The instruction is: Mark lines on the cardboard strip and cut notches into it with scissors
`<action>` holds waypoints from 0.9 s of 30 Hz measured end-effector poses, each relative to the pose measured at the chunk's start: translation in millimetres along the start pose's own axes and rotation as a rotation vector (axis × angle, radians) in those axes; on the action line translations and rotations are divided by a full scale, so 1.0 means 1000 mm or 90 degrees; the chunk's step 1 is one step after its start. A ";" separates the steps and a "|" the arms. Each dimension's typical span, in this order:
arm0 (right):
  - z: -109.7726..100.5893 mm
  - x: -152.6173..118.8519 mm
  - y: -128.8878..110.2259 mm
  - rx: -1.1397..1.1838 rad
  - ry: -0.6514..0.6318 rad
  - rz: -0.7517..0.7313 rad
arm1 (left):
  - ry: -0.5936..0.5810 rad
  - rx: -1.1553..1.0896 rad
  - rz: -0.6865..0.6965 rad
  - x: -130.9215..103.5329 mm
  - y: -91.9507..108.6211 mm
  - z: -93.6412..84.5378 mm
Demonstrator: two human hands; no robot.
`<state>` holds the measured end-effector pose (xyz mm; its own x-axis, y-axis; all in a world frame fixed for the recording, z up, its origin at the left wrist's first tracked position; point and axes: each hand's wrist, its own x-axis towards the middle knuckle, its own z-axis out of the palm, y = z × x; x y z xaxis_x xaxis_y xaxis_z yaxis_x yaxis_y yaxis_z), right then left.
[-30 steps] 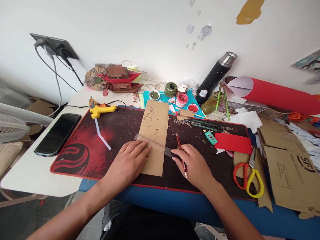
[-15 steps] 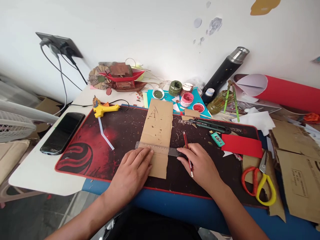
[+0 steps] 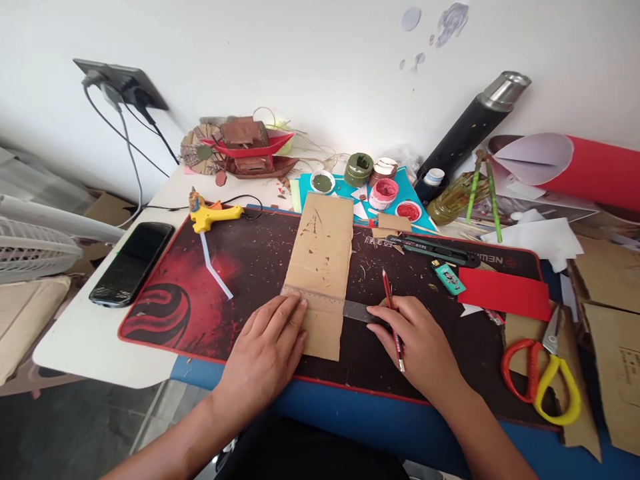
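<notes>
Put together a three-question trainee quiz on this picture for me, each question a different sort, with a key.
1. Which hand holds the red-and-black pencil?
2. True or false: the clear ruler lies across the cardboard strip.
3. Which of these lies to the left of that strip?
A) utility knife
B) yellow glue gun
C) scissors

Key: 1. The right hand; 2. True; 3. B

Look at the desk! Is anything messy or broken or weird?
Yes, a few things. The cardboard has dark blotches, so it isn't plain. The mat looks speckled rather than clean. The pale stick by the glue gun bends sharply instead of being straight.
</notes>
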<state>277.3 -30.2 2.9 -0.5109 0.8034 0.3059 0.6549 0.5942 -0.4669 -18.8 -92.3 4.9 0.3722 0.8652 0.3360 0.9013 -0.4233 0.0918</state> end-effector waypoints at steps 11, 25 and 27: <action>0.000 0.003 0.001 -0.002 -0.001 -0.008 | -0.019 0.008 0.007 -0.003 0.002 0.001; -0.001 0.001 0.000 -0.004 -0.003 0.003 | -0.019 0.021 0.029 -0.002 0.003 -0.002; -0.002 0.001 0.000 -0.003 -0.004 0.003 | -0.011 0.020 0.031 -0.001 0.003 -0.003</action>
<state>277.9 -28.7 4.8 -0.5111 0.8063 0.2978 0.6603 0.5901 -0.4645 -17.1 -95.1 7.7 0.4193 0.8483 0.3233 0.8885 -0.4565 0.0455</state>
